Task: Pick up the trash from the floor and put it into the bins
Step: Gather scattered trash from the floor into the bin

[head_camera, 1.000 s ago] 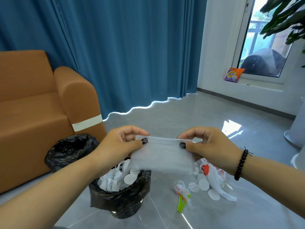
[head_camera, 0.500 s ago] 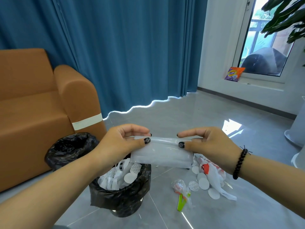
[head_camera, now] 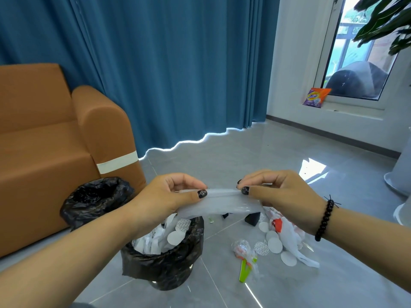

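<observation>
Head view: your left hand (head_camera: 169, 196) and right hand (head_camera: 280, 194) each pinch an end of the wrapper (head_camera: 224, 202). It hangs above the near bin (head_camera: 164, 261). More trash (head_camera: 275, 238) lies on the floor (head_camera: 333, 274).

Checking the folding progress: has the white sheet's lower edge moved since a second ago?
Yes. The white sheet has been gathered upward: its lower edge hung over the near bin's rim, now above it.

Blue curtain (head_camera: 178, 70) behind orange sofa (head_camera: 55, 147); glossy grey tile floor (head_camera: 233, 156); bright window (head_camera: 360, 52) right.
</observation>
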Tool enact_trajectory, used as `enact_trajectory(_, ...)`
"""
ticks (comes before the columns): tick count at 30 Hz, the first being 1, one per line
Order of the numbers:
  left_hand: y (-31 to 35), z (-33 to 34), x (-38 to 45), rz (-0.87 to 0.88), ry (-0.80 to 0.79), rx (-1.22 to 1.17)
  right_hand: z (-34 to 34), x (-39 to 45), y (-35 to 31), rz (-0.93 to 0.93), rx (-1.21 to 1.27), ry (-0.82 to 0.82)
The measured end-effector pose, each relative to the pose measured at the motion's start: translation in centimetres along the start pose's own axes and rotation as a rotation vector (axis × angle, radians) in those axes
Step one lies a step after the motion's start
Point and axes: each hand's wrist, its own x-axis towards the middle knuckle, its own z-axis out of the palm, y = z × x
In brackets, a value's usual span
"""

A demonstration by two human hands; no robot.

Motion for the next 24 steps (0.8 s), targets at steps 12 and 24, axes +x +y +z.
enact_trajectory(12,-0.15,0.23,0.02,-0.032,-0.008,0.039,0.10,-0.22,-0.20,0.107,-0.082,-0.023)
enact_trajectory(24,0.07,0.23,-0.12,-0.006,-0.049,0.060,0.11,-0.15,0.22,0.073,0.021,-0.066)
